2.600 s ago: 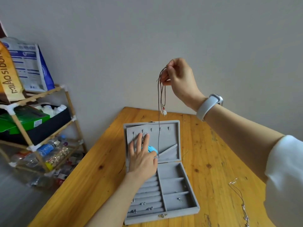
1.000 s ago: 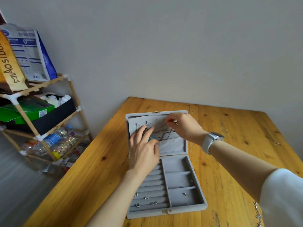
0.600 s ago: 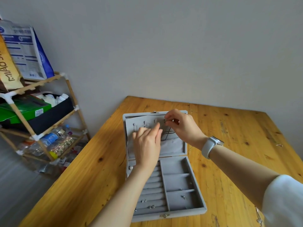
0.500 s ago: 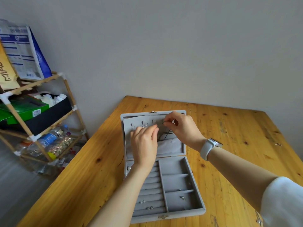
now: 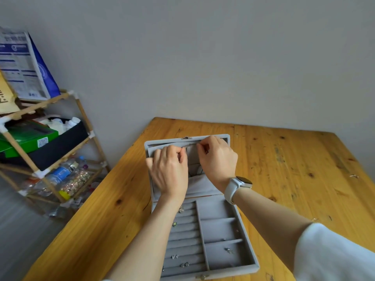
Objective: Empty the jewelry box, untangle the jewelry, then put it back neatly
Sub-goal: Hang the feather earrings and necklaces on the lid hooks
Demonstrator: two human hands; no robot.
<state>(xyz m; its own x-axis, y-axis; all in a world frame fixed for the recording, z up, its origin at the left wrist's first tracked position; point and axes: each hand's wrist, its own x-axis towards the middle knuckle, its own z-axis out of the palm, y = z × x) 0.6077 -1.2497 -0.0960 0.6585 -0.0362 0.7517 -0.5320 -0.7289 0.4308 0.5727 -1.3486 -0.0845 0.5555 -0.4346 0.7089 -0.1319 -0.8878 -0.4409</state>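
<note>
Dropped way down since a couple seconds back: right hand went from dangling the necklace high in the air to working right at the top edge of the jewelry box lid, and left hand slid up the lid panel to join it. Looks like hooking the cord onto one of the little hangers up there, so probably already in the put-it-back stage for this piece.

Right now: necklace mostly hidden, just a bit of dark cord showing between the two wrists against the grey lid lining. Right hand fingertips pinched together near the lid's upper rim, presumably on the cord's loop, though can't see the cord in the pinch itself. Left hand curled, knuckles up, fingers tucked against the lid panel just beside the right; can't tell if pinching cord or only steadying the panel. Makes sense either way, thin cord needs one hand to hold slack while the other hooks.

Box lies open flat on the wooden desk, near its left edge. Few small earrings sitting in the ring rolls, couple more in the right compartments. White watch on the right wrist. Cluttered shelf rack off to the left by the wall.
</note>
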